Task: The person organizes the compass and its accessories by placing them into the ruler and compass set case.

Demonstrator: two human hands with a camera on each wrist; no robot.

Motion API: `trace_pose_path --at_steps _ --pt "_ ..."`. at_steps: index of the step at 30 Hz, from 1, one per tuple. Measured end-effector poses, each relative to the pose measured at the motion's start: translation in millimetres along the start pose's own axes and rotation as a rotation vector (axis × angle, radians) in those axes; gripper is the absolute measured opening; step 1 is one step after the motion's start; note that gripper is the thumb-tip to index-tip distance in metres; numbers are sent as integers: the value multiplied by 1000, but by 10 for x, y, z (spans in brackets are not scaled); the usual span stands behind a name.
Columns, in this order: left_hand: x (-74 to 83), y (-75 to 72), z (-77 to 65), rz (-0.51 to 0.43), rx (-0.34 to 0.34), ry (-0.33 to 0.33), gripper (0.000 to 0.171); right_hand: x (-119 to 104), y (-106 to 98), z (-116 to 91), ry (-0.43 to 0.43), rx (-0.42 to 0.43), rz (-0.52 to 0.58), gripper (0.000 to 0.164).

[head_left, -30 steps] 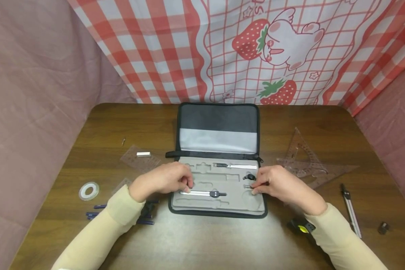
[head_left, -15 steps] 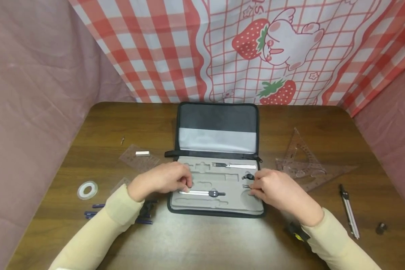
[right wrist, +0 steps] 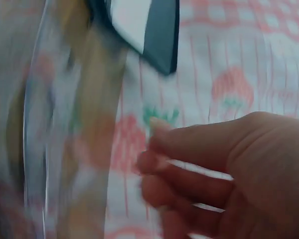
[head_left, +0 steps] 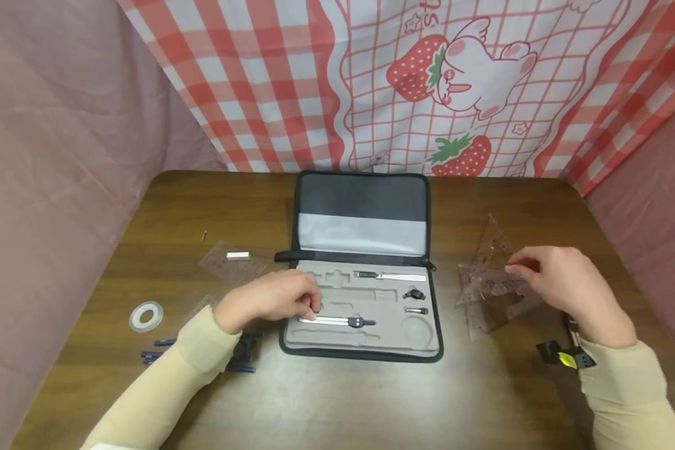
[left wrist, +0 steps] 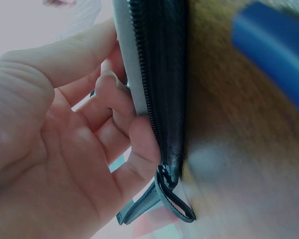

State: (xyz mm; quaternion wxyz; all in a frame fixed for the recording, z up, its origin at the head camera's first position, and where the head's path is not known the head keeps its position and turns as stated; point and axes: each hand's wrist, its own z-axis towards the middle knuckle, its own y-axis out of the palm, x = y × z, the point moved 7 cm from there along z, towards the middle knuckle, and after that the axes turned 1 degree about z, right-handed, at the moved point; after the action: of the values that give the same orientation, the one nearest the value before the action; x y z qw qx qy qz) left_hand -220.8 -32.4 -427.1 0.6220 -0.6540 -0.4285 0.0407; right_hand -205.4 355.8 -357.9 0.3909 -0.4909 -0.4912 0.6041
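Note:
An unzipped drafting-set case (head_left: 363,357) lies open on the table, its grey tray moulded with slots. My left hand (head_left: 272,295) is at its left edge, thumb and index finger curled together on the end of a silver compass (head_left: 334,321) lying in a slot. In the left wrist view, the little finger touches the zippered side of the case (left wrist: 162,89). My right hand (head_left: 565,284) hovers over clear set squares (head_left: 489,240), fingers loosely bent, nothing visible between them. A black fitting (head_left: 414,294) and a small silver-and-black cylinder (head_left: 416,310) sit in the tray's right side.
Another silver instrument (head_left: 390,277) fills the tray's top slot. Left of the case lie a white eraser (head_left: 238,256), a clear ruler (head_left: 227,272), a ring-shaped roll (head_left: 137,319), a tiny metal piece (head_left: 204,234) and several blue pens (head_left: 242,369). Curtains hang behind the table.
My right hand has let go of the small cylinder, which stays in the tray, and moved right over the set squares. The left hand keeps its place.

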Motion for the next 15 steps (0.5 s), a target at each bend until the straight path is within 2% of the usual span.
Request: trace_pose_path --at_steps 4,7,11,15 --pt "17 -2 9 -3 -6 11 10 553 -1 -214 135 -158 -45 26" --pt "20 -16 13 -7 -7 15 10 850 91 -410 238 -272 -38 39" --pt "-4 -19 16 -8 -10 8 10 1018 265 -598 326 -382 -3 52" --pt "-28 9 16 -12 -15 -2 10 1048 355 -676 353 -388 21 51"
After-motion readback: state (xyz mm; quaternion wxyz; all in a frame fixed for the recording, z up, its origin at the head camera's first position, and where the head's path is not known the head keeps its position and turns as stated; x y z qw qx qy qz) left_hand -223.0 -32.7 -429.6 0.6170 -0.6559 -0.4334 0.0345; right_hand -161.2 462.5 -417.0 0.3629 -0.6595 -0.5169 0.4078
